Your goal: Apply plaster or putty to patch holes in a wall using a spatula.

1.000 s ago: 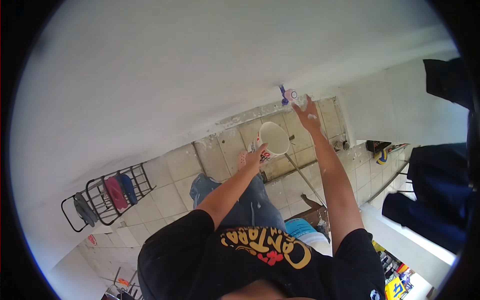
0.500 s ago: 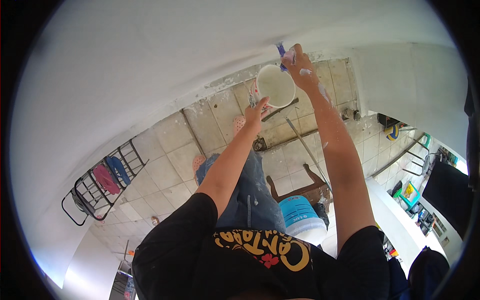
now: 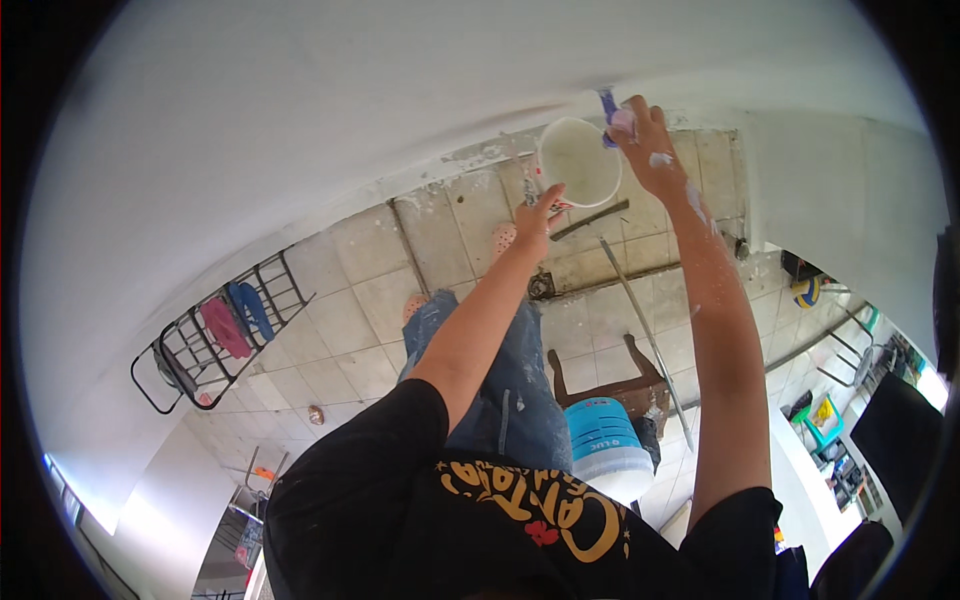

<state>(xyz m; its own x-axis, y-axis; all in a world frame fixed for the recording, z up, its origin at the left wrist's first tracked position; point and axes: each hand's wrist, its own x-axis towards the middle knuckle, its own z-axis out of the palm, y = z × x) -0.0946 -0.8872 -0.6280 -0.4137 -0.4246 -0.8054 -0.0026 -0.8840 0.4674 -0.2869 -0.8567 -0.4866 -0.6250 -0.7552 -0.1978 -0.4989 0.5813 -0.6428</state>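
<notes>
My left hand (image 3: pixel 540 222) grips the lower rim and side of a white bucket (image 3: pixel 580 162), which is tilted so that its pale inside shows. My right hand (image 3: pixel 645 145), smeared with white paint, is closed around a small purple painting tool (image 3: pixel 608 108), perhaps a paintbrush. The tool's far end is at the white wall (image 3: pixel 400 90), just beyond the bucket. A pink patch shows between my fingers; what it is, I cannot tell. More white splashes run along my right forearm.
On the tiled floor (image 3: pixel 350 320) stand a brown wooden stool (image 3: pixel 625 385) and a blue-and-white bucket (image 3: pixel 600 430). A long pole (image 3: pixel 640 320) with a dark crosspiece lies near. Slippers rest on a black rack (image 3: pixel 230 330) at left; a ball (image 3: pixel 806 292) lies at right.
Both hands have shifted to the right along the wall, the left carrying the white bucket and the right the purple tool. My view has shifted slightly too.
</notes>
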